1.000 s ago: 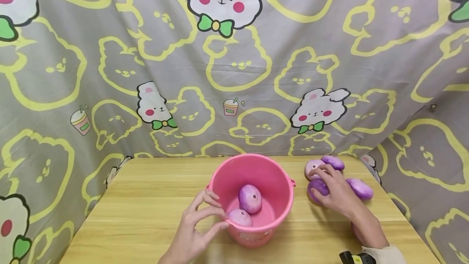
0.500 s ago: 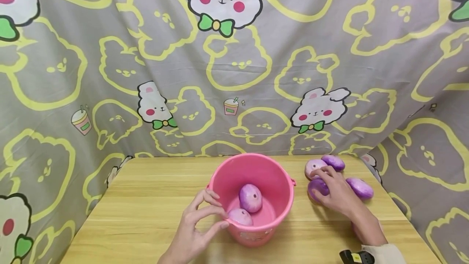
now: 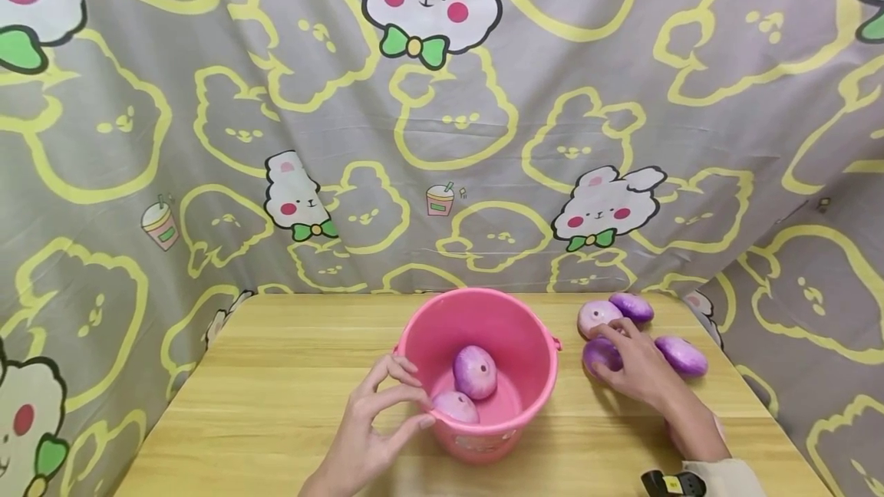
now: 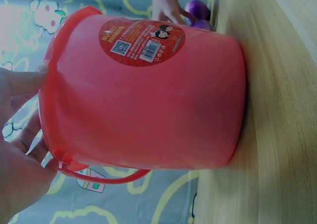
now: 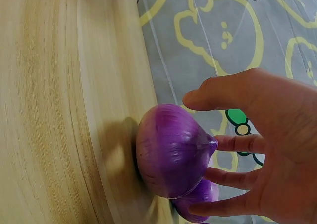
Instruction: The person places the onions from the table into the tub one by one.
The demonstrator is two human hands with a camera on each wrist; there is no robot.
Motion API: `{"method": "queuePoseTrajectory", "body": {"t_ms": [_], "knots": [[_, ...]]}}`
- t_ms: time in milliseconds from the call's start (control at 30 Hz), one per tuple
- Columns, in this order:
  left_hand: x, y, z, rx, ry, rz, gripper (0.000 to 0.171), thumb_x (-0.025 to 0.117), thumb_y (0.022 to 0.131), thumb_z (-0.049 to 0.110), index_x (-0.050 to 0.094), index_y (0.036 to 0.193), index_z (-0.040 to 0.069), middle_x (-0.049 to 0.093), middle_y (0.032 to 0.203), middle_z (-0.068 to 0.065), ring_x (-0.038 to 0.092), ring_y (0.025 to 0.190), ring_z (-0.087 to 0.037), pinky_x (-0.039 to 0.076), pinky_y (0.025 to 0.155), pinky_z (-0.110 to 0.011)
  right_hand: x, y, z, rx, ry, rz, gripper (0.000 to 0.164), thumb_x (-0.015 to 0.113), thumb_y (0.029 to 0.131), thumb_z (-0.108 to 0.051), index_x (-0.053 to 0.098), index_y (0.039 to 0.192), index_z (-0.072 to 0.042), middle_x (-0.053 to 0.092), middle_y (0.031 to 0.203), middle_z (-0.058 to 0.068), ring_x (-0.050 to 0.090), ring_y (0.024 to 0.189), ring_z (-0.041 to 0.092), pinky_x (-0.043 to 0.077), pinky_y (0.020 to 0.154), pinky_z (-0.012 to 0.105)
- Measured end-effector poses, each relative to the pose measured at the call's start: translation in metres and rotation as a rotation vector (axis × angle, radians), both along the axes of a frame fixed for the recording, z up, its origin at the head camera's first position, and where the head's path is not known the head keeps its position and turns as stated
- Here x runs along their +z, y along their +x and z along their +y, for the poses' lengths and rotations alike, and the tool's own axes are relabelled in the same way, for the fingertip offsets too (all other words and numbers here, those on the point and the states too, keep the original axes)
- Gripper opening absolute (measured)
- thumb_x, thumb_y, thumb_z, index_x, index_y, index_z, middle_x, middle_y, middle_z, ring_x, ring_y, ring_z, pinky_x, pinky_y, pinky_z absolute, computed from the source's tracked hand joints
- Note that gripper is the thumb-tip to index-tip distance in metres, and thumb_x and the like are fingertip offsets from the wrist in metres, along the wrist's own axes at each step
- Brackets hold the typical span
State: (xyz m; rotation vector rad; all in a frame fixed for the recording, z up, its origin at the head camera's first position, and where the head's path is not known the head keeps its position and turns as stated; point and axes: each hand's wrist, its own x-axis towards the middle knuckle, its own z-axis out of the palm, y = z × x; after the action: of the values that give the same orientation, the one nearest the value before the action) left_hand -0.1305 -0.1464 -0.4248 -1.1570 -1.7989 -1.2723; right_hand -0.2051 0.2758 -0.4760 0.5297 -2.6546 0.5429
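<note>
A pink bucket [image 3: 504,320] stands upright mid-table with two purple onions in it, one onion [image 3: 475,372] farther back and a paler onion [image 3: 454,406] by the near wall. My left hand [image 3: 369,424] pinches the bucket's rim at the near left side. In the left wrist view, the bucket [image 4: 143,100] shows its label and a hanging handle. Over a dark purple onion [image 3: 598,357] on the right, my right hand [image 3: 638,366] is held with spread fingers. The right wrist view shows this onion [image 5: 173,149] between thumb and fingers, with no firm grip visible.
Around the right hand lie a pale onion [image 3: 595,317], a purple onion [image 3: 631,307] at the back and another onion [image 3: 682,357] to the right. A pinkish thing is mostly hidden by the right forearm. Patterned cloth [image 3: 476,113] hangs behind the wooden table [image 3: 276,405].
The head view has shifted slightly. Both hands, the bucket and the onions keep their places.
</note>
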Motion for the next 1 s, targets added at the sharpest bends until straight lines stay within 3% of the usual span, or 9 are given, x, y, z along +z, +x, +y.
{"method": "queuePoseTrajectory", "body": {"t_ms": [300,600,1000], "knots": [[-0.0018,-0.0013,0.0010,-0.001,-0.001,0.001,0.018,0.085,0.081,0.005,0.074,0.094,0.010,0.059,0.101,-0.007,0.056,0.108,-0.026,0.044,0.103,-0.034,-0.0039,0.0011,0.0010,-0.025,0.006,-0.095,0.048,0.087,0.077,-0.016,0.068,0.121,-0.010,0.057,0.122,0.022,0.062,0.103,0.044,0.051,0.087,0.068],[-0.0024,-0.0016,0.0007,0.006,-0.005,-0.003,0.019,0.085,0.080,0.004,0.074,0.094,0.011,0.060,0.101,-0.006,0.056,0.108,-0.025,0.045,0.102,-0.034,-0.0061,0.0000,-0.0003,-0.018,0.016,-0.117,0.044,0.088,0.077,-0.018,0.069,0.116,-0.017,0.057,0.124,0.024,0.061,0.106,0.048,0.050,0.087,0.070],[-0.0015,-0.0008,0.0009,0.003,-0.003,0.006,0.018,0.085,0.081,0.005,0.074,0.093,0.011,0.060,0.101,-0.007,0.056,0.107,-0.026,0.045,0.102,-0.034,-0.0062,0.0000,-0.0017,-0.014,0.034,-0.121,0.052,0.092,0.073,-0.016,0.068,0.119,-0.015,0.056,0.126,0.025,0.061,0.106,0.048,0.050,0.087,0.070]]}}
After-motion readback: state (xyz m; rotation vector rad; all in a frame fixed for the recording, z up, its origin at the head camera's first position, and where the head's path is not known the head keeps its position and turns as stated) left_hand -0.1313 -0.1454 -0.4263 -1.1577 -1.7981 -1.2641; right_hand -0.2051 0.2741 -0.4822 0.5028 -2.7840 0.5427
